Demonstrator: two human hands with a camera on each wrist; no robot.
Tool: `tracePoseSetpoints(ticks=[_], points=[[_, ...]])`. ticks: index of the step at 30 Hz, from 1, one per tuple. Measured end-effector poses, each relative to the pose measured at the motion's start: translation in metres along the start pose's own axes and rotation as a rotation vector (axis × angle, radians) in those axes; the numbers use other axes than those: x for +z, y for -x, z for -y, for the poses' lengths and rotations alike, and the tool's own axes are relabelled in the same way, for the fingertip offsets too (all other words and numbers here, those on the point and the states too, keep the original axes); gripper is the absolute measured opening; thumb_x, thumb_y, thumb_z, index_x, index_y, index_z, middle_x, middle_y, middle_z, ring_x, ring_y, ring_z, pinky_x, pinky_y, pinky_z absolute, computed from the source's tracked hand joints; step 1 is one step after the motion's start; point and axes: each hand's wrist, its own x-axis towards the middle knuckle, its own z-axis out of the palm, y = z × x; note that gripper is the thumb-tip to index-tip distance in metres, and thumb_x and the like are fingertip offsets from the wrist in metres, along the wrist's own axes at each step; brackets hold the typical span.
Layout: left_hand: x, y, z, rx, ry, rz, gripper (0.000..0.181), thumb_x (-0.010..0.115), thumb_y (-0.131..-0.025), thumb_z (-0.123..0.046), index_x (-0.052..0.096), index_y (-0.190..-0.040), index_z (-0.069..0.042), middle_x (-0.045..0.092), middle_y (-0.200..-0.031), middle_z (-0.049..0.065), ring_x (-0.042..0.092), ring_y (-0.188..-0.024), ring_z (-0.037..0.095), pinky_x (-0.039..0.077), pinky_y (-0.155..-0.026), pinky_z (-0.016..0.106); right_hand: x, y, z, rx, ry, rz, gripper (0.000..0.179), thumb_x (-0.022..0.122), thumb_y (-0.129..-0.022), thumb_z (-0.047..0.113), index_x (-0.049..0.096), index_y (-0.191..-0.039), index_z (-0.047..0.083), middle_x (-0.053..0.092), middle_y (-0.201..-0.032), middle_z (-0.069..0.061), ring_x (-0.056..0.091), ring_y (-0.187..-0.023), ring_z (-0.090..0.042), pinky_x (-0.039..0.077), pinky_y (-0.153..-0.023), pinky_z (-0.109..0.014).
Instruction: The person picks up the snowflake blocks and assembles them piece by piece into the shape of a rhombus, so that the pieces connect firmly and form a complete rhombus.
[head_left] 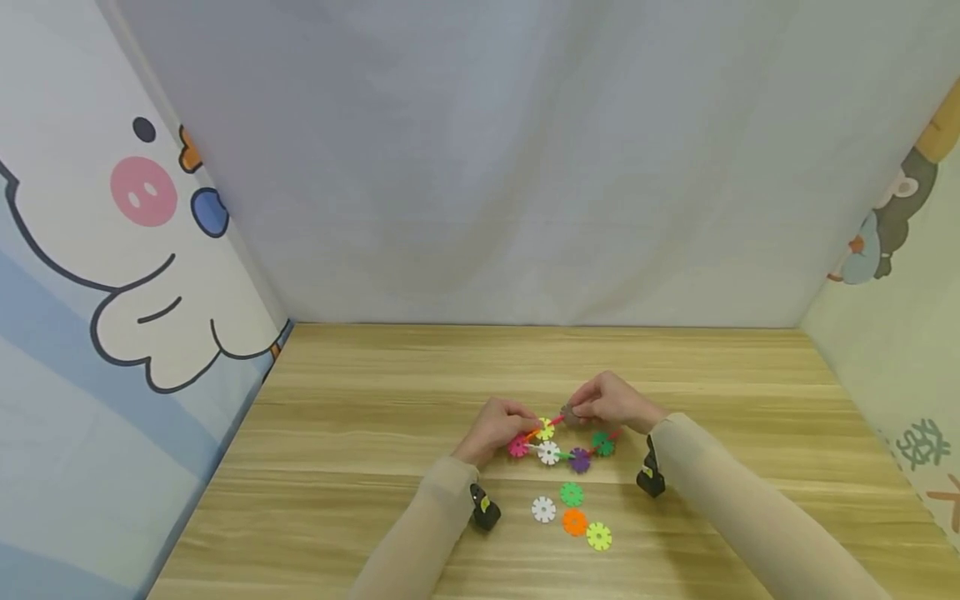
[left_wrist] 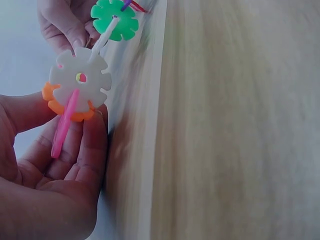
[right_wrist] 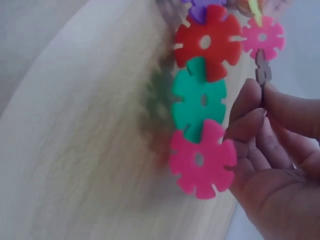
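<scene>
- Right hand [head_left: 611, 402]: pinching brown disc [right_wrist: 263, 74].
- Left hand [head_left: 495, 427]: apparently pinching partly hidden orange disc [left_wrist: 82, 117].
- Yellow disc [head_left: 545, 429]: between hands.
- Dark-green disc [head_left: 603, 444]: near right hand.

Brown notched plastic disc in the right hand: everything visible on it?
The brown notched plastic-looking disc is thin, flat and single-coloured. The right wrist view shows it nearly edge-on, pinched between the right hand's thumb and fingers, which hide part of its outline. Its far edge meets a pink notched plastic-looking disc, apparently slotted into it, at one end of the linked chain.
</scene>
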Motion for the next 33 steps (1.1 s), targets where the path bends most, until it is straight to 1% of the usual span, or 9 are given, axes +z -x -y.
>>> tracePoseSetpoints(ticks=[3,7,10,14,20,22,26,29,33], points=[[0.0001,0.0006,0.0005,0.004,-0.009,-0.017,0.011,0.079,-0.075,-0.012,0.073,-0.078,-0.003,0.066,-0.081,0.002,0.056,-0.077,0.017,0.045,-0.068,0.029,0.0001,-0.0023,0.0000,0.005,0.005,0.004,0.014,0.061,-0.089,-0.003,0.068,-0.100,-0.009,0.068,-0.079,-0.011,0.059,-0.066,-0.016,0.047,-0.056,-0.025],[0.0020,0.0012,-0.0001,-0.008,-0.031,-0.040,0.011,0.079,-0.075,-0.014,0.074,-0.079,-0.005,0.065,-0.082,0.001,0.056,-0.079,0.017,0.046,-0.070,0.030,-0.0007,-0.0023,0.0020,0.000,0.011,0.009,0.014,0.061,-0.088,-0.004,0.068,-0.099,-0.010,0.068,-0.078,-0.011,0.060,-0.067,-0.019,0.049,-0.058,-0.027],[0.0028,0.0024,-0.0018,-0.030,-0.034,-0.056,0.010,0.079,-0.076,-0.015,0.074,-0.079,-0.006,0.065,-0.084,0.001,0.056,-0.081,0.018,0.045,-0.071,0.031,-0.0005,-0.0017,0.0040,-0.013,0.007,0.016,0.013,0.060,-0.088,-0.006,0.067,-0.098,-0.011,0.068,-0.078,-0.012,0.061,-0.067,-0.019,0.049,-0.058,-0.028],[0.0036,0.0026,-0.0026,-0.051,-0.024,-0.069,0.011,0.079,-0.076,-0.016,0.074,-0.079,-0.006,0.065,-0.085,0.001,0.056,-0.083,0.018,0.045,-0.073,0.032,0.0009,-0.0014,0.0046,0.005,-0.020,0.014,0.013,0.061,-0.088,-0.006,0.067,-0.098,-0.011,0.067,-0.079,-0.013,0.060,-0.066,-0.017,0.049,-0.058,-0.027],[0.0052,0.0007,-0.0009,-0.060,-0.033,-0.078,0.011,0.079,-0.076,-0.016,0.075,-0.079,-0.007,0.066,-0.084,0.001,0.056,-0.082,0.018,0.045,-0.074,0.033,0.0028,-0.0005,0.0037,0.028,-0.073,0.025,0.014,0.061,-0.088,-0.006,0.066,-0.099,-0.013,0.067,-0.081,-0.014,0.062,-0.067,-0.017,0.050,-0.059,-0.026],[0.0049,-0.0003,0.0001,-0.057,-0.034,-0.071,0.011,0.079,-0.076,-0.017,0.075,-0.078,-0.007,0.066,-0.084,0.000,0.056,-0.082,0.018,0.044,-0.075,0.033,0.0024,-0.0008,0.0034,0.033,-0.067,0.022,0.013,0.061,-0.087,-0.006,0.066,-0.098,-0.012,0.067,-0.081,-0.013,0.062,-0.067,-0.018,0.051,-0.060,-0.027],[0.0029,-0.0022,0.0032,-0.037,-0.003,-0.038,0.012,0.079,-0.075,-0.016,0.074,-0.078,-0.006,0.066,-0.083,0.001,0.056,-0.080,0.018,0.045,-0.072,0.032,0.0008,-0.0029,0.0028,0.019,-0.032,0.024,0.013,0.061,-0.088,-0.005,0.067,-0.099,-0.010,0.068,-0.083,-0.011,0.063,-0.071,-0.020,0.052,-0.063,-0.029],[-0.0001,-0.0012,0.0025,-0.033,0.013,-0.010,0.013,0.079,-0.075,-0.016,0.074,-0.079,-0.005,0.066,-0.083,0.002,0.056,-0.080,0.018,0.045,-0.071,0.030,-0.0005,-0.0043,0.0032,-0.012,-0.009,0.034,0.014,0.061,-0.090,-0.004,0.068,-0.101,-0.008,0.068,-0.084,-0.009,0.063,-0.073,-0.023,0.052,-0.066,-0.033],[-0.0028,0.0005,-0.0002,-0.041,0.021,0.017,0.016,0.079,-0.075,-0.019,0.074,-0.081,-0.006,0.066,-0.086,0.001,0.056,-0.083,0.017,0.044,-0.073,0.031,-0.0023,-0.0040,0.0056,-0.047,0.017,0.043,0.014,0.061,-0.090,-0.003,0.069,-0.101,-0.007,0.068,-0.083,-0.010,0.061,-0.072,-0.025,0.050,-0.064,-0.034]])
